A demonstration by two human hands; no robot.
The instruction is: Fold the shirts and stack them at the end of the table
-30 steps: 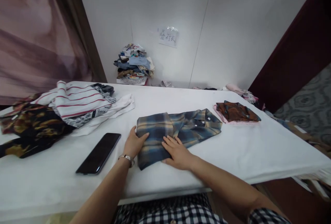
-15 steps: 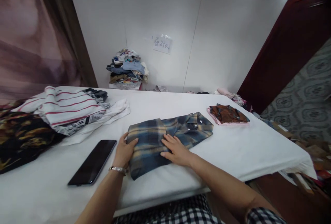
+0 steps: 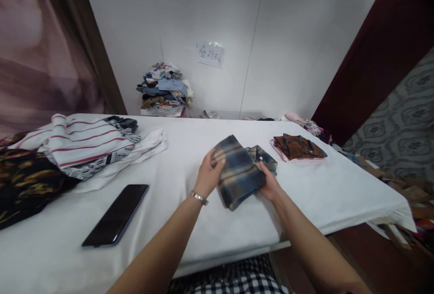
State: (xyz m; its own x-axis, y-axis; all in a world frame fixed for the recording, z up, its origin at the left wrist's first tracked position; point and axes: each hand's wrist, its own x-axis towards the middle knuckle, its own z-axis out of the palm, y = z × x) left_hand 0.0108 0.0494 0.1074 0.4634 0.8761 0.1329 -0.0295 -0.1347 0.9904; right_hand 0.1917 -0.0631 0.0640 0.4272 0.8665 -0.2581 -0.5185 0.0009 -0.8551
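Now both hands, left (image 3: pixel 207 174) and right (image 3: pixel 269 185), grasp the folded blue-and-tan plaid shirt (image 3: pixel 239 172).

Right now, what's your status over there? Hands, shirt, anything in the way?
Left hand and right hand both gripping folded plaid shirt, lifted over white table. Brown folded shirt lies just beyond. Phone well left.

Soft even indoor light, faint shadows on white table (image 3: pixel 210 230); wide-angle bending at edges (curtain (image 3: pixel 37 54) blurred).
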